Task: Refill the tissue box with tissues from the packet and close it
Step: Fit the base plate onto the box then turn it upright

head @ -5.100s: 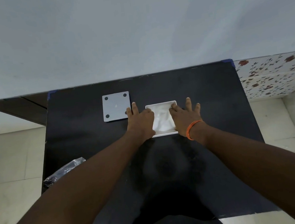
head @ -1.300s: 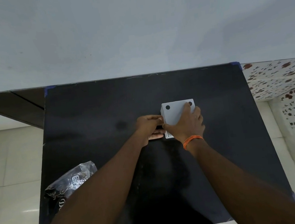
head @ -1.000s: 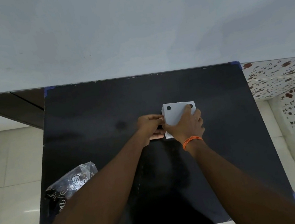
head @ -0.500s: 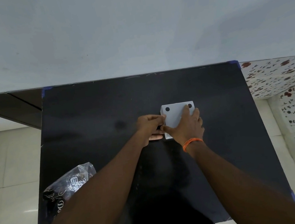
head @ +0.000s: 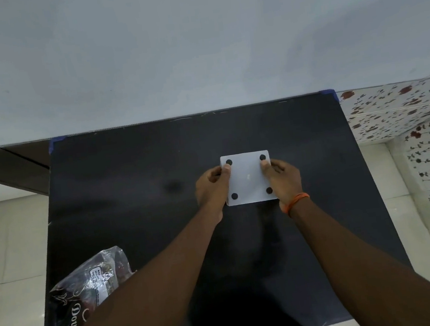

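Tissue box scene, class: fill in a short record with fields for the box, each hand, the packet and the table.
box: white tissue box on the table, panel with four dark round pads facing up, no tissues showing
left hand: left hand grips the box's left side, thumb on top
right hand: right hand grips the box's right side, thumb on top; orange band on the wrist
packet: crinkled plastic packet at the table's near left edge, partly behind the left forearm
table: black table, against a pale wall
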